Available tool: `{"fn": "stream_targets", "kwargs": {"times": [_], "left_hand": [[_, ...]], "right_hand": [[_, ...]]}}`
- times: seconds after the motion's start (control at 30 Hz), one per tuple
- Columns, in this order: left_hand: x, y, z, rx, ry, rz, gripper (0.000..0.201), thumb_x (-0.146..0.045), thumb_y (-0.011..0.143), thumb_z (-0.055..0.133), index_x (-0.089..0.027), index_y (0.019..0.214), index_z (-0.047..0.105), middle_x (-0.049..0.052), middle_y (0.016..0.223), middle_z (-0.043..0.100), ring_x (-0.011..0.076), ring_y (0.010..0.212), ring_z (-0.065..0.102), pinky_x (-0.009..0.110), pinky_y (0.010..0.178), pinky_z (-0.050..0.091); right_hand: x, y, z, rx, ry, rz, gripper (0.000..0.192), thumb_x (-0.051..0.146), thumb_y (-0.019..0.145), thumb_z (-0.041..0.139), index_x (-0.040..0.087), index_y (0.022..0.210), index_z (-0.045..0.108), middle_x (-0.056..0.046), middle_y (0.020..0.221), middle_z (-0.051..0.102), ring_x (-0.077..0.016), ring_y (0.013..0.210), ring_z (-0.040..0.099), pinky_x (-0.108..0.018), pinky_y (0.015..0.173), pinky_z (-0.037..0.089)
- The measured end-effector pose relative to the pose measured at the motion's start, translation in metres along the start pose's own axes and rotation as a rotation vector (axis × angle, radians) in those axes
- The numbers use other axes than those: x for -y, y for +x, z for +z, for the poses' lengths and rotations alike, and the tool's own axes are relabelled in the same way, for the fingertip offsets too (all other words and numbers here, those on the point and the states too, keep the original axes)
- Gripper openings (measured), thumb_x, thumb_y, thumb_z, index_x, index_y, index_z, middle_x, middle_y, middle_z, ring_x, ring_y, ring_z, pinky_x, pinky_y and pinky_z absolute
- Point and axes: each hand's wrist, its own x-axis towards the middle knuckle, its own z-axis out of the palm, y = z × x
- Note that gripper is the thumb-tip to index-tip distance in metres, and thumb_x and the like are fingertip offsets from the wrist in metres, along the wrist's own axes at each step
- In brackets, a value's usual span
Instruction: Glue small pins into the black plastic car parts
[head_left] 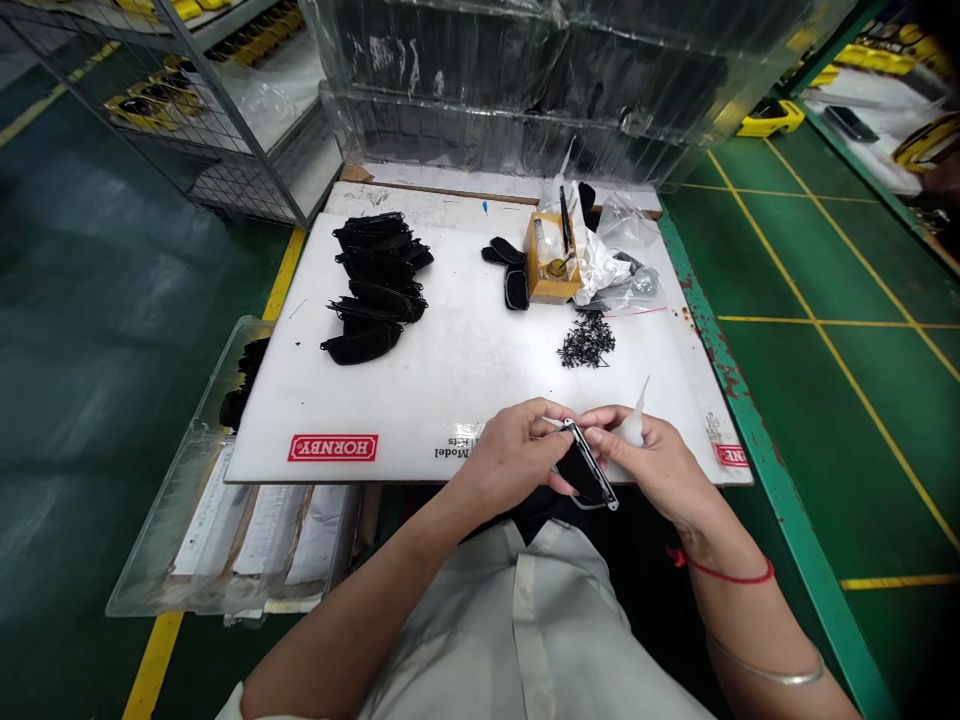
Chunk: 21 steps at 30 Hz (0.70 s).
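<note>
Pale shirt front [525, 640] nearest; beyond it, left hand [517, 450] clamped on black part [581, 470] at near edge of table [465, 350]; right hand [652, 455] pinches its upper end, white nozzle bottle [634, 425] tucked in grip; part seems mid-work; small black pieces [587, 342] heaped loose, apparently unused; whether stacked black parts [375, 290] are finished, cannot tell; bottle's lower end hidden.
</note>
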Motion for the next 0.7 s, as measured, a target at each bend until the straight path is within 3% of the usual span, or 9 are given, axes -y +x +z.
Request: {"fn": "stream_targets", "kwargs": {"times": [0.23, 0.4, 0.7], "left_hand": [[-0.005, -0.003, 0.004, -0.003, 0.03, 0.01, 0.022, -0.033, 0.085, 0.052, -0.021, 0.103, 0.056, 0.003, 0.08, 0.069, 0.0138, 0.053, 0.067, 0.023, 0.052, 0.051], [-0.011, -0.004, 0.007, 0.008, 0.038, -0.009, 0.018, -0.031, 0.084, 0.053, -0.02, 0.099, 0.057, 0.002, 0.078, 0.07, 0.0115, 0.047, 0.064, 0.019, 0.046, 0.046], [-0.017, -0.005, 0.009, 0.017, 0.053, -0.028, 0.02, -0.032, 0.084, 0.054, -0.02, 0.1, 0.056, 0.001, 0.076, 0.069, 0.0122, 0.048, 0.064, 0.021, 0.048, 0.048]], "right_hand": [[-0.005, -0.001, -0.002, 0.088, 0.096, 0.046, 0.031, 0.043, 0.073, 0.07, 0.02, 0.093, 0.066, 0.002, 0.063, 0.059, -0.0096, 0.057, 0.052, -0.021, 0.053, 0.041], [-0.006, -0.002, -0.006, 0.117, 0.146, 0.03, 0.024, 0.04, 0.073, 0.072, 0.019, 0.084, 0.065, 0.002, 0.06, 0.058, -0.0087, 0.055, 0.051, -0.02, 0.052, 0.04], [-0.014, -0.004, -0.006, 0.143, 0.284, 0.025, 0.024, 0.037, 0.073, 0.073, 0.02, 0.087, 0.065, 0.002, 0.062, 0.06, -0.0095, 0.057, 0.053, -0.021, 0.056, 0.042]]}}
